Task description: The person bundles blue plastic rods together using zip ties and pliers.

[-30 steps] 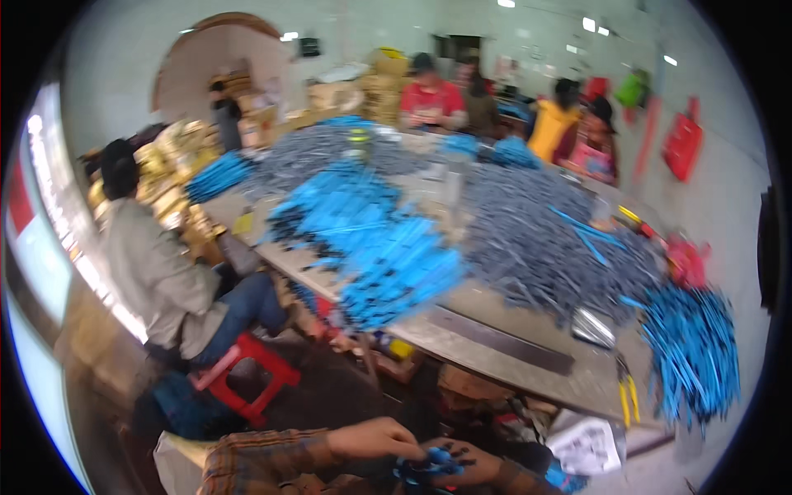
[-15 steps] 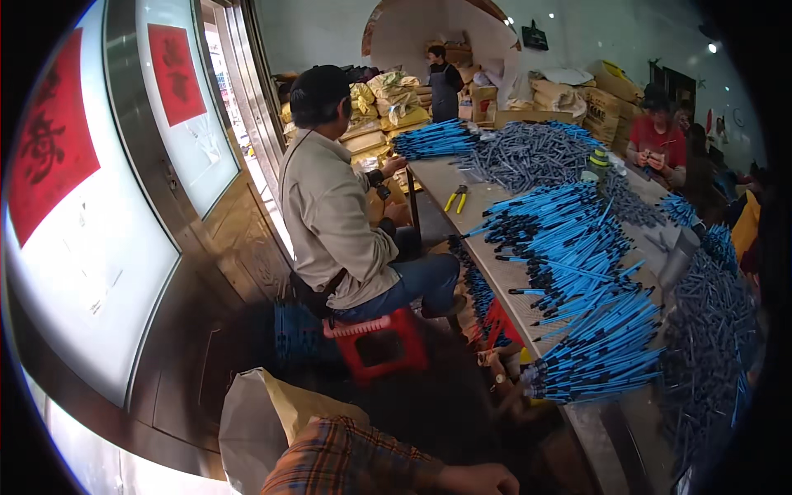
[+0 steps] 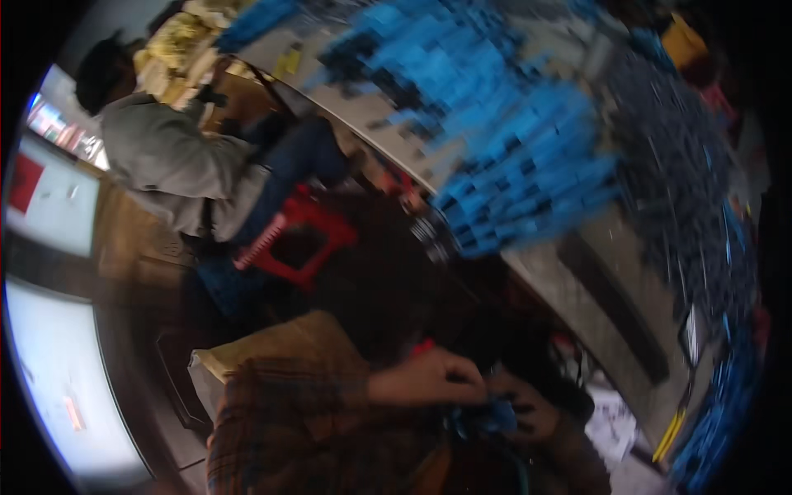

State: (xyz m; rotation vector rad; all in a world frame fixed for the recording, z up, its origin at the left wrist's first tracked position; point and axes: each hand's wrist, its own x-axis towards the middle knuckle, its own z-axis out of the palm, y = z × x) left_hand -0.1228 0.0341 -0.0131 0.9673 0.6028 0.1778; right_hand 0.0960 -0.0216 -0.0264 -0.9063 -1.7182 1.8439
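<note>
A: Left hand point(image 3: 429, 378) curls shut on the blue bundle point(image 3: 483, 419), which sits just right of it.

B: Right hand point(image 3: 528, 408) grips it from the other side. Blurry though.

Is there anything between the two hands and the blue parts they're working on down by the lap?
Nothing visible. The left hand and right hand both sit right against the small blue bundle, fingers closed around it. The picture is motion-blurred, so finer detail is unclear.
</note>
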